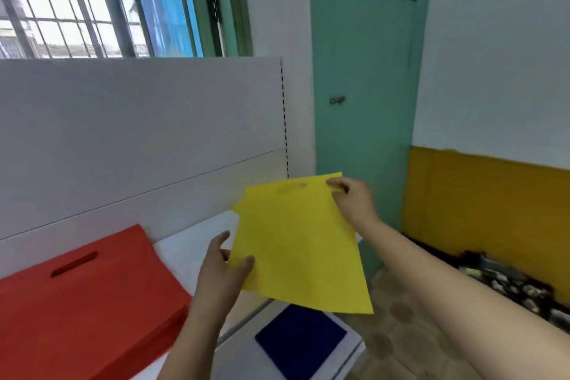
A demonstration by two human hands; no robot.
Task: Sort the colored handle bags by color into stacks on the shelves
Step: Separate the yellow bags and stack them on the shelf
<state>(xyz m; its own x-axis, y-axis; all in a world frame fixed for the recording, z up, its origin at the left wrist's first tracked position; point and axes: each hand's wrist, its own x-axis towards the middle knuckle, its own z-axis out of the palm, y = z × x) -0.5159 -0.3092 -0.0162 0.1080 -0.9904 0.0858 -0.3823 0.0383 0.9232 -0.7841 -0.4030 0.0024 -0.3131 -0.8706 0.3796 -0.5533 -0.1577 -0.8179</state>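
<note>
Two-handed hold: left hand pinching near edge of yellow bag, right hand pinching far handle corner, above white shelf. Risk: limp sheet sagging between pinches, landing askew, overlapping red stack left of grip.

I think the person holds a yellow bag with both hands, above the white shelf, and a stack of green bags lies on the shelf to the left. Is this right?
Not quite: the stack on the left is red, not green. The head view shows the red stack lying on the white shelf. The rest holds: the left hand and right hand both grip the yellow bag above the shelf.
</note>
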